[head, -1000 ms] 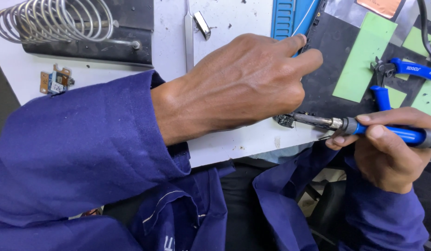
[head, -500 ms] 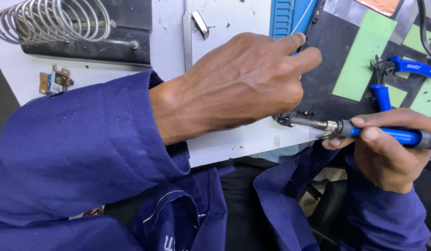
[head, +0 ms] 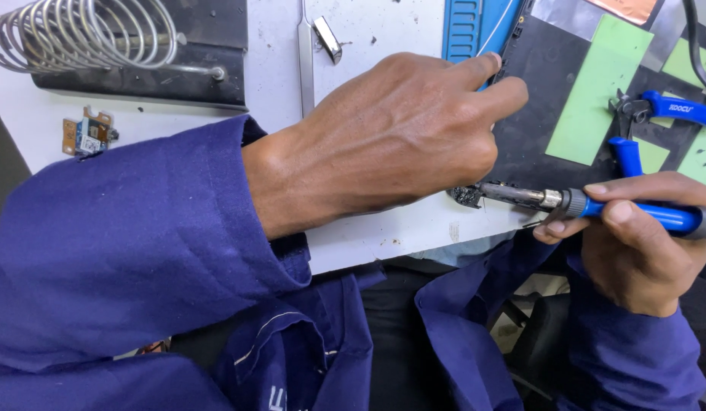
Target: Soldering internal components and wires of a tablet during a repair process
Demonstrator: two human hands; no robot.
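Note:
My left hand [head: 399, 129] rests knuckles-up on the white bench, its fingers curled and the fingertips pressing on the edge of a black panel [head: 547, 91] with green patches. What lies under the palm is hidden. My right hand [head: 635, 243] grips the blue handle of a soldering iron [head: 589, 204], held level. Its metal tip points left and touches a small dark part [head: 467, 196] at the panel's lower corner, just below my left hand.
A coiled-wire soldering iron stand [head: 86, 38] on a black base sits at the top left. A small circuit board [head: 88, 134] lies below it. Tweezers [head: 306, 46] lie at top centre beside a blue ribbed mat [head: 463, 30]. Blue-handled pliers [head: 665, 110] rest on the panel at right.
The soldering iron's tip and my right hand have shifted very slightly; my left hand stays pressed in the same place.

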